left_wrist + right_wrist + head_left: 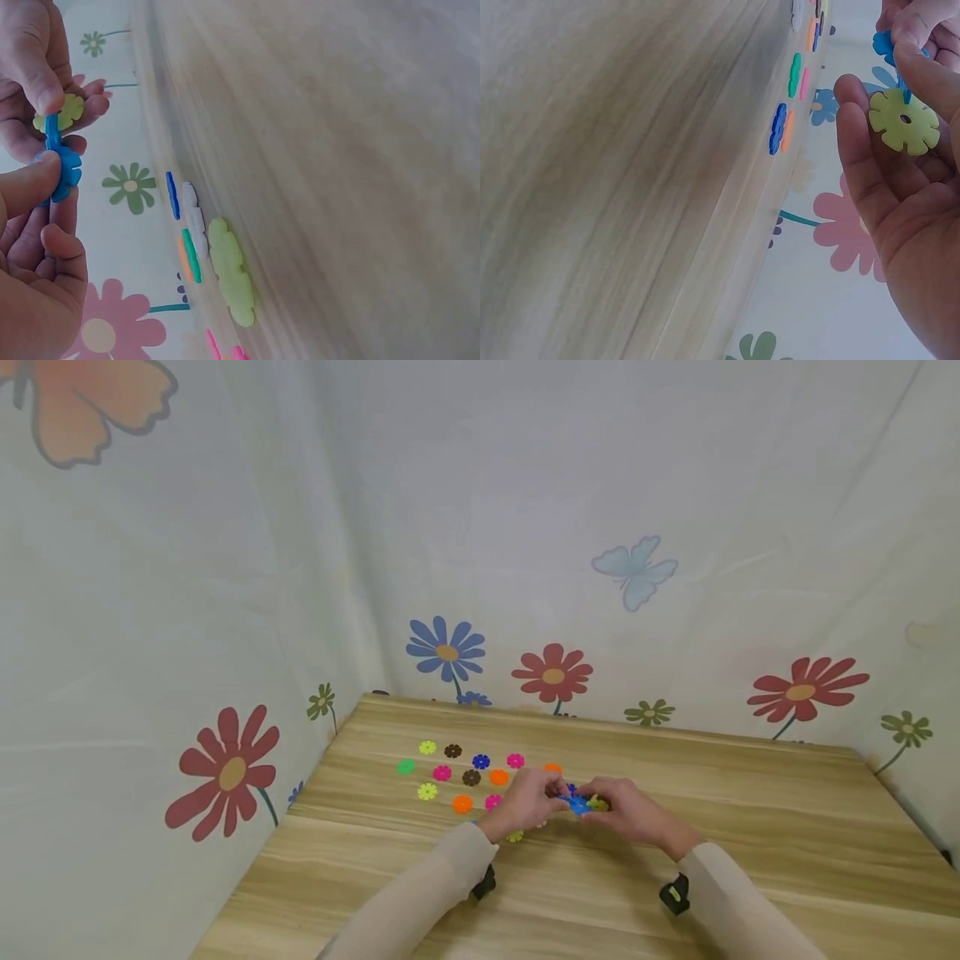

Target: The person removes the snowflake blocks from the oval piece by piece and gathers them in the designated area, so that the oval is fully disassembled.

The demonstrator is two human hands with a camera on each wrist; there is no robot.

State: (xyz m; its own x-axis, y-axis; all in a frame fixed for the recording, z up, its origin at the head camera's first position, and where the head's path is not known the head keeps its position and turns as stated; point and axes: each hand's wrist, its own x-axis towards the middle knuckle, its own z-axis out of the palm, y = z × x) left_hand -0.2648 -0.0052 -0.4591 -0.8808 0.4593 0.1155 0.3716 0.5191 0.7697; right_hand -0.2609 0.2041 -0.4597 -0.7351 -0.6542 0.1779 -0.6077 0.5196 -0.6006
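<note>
Both hands are close together above the wooden table, working on small notched plastic flower discs. My left hand [527, 799] pinches a blue flower disc [69, 176] between thumb and fingers. Facing it, my right hand [626, 810] has its thumb against a second blue disc, seen edge-on, which sits in a notch of a yellow-green flower disc [904, 124]. That yellow-green disc lies against the curled fingers of the right hand. The two blue discs meet between the hands, their contact partly hidden by the fingertips.
Loose flower discs lie spread on the wooden table [720, 827], mostly left of the hands: an orange disc [462, 804], a brown disc [453, 751], a green disc [406, 767] and several more. A flower-printed curtain [480, 527] stands behind and along the left side.
</note>
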